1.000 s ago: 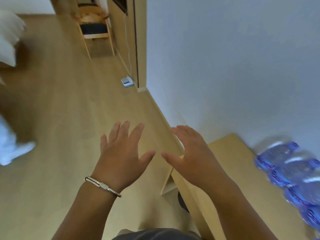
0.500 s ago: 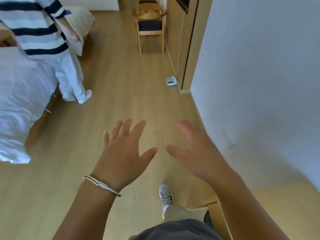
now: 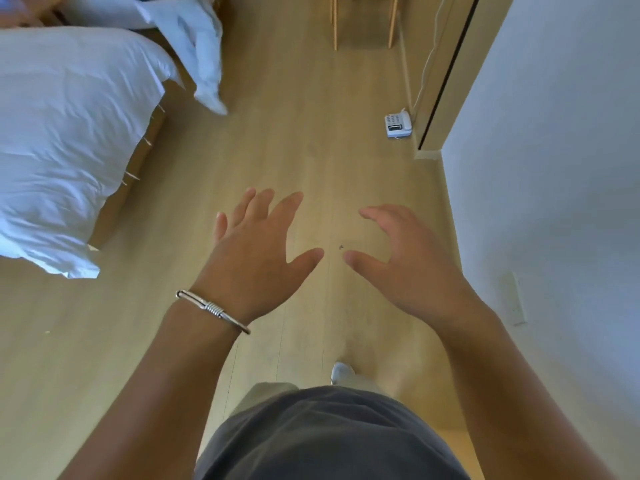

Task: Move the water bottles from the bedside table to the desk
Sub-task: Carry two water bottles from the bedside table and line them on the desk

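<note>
Water bottles, bedside table and desk: none in view, so their place and the way the bottles point cannot be told. The wooden chair [image 3: 362, 22] at the top edge is cut off, legs only. Another person's white trouser leg [image 3: 197, 46] at top left is blurred and cropped above. The person's own white shoe [image 3: 341, 372] shows only its toe past the grey shirt [image 3: 329, 438].

White bedding [image 3: 69, 133] overhangs the bed's edge on the left; a white wall [image 3: 554, 168] runs down the right. Between them lies a strip of pale wooden floor [image 3: 294, 133]. A white corded telephone [image 3: 398, 125] sits on the floor near the wall's corner.

Left hand [image 3: 256, 258], silver bracelet [image 3: 211, 308] at the wrist, is held out palm down, fingers spread, grasping nothing. Right hand [image 3: 405, 265] is beside it, fingers loosely bent, likewise released. Thumbs near, not touching.
</note>
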